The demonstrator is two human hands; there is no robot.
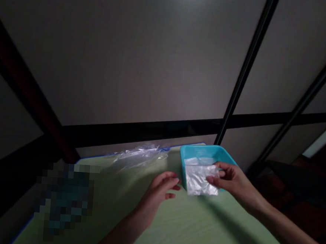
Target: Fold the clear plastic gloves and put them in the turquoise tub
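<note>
Between the thumb and fingers of my right hand point(228, 178) is a clear plastic bag point(200, 179), flat and roughly square, pinched at its right side. It hangs in front of a turquoise plastic basin point(201, 151), covering part of the near rim. More clear plastic shows inside the basin, partly hidden by the bag. To the left of the bag, my left hand point(165, 187) is raised over the table with its fingers curved and apart, and nothing shows in it.
A crumpled heap of clear plastic point(142, 154) lies at the table's back edge. The table point(178, 227) has a light green top with blue edging. A blurred-out object point(69, 201) is at the left. Behind stand sliding panels point(155, 69) with dark frames.
</note>
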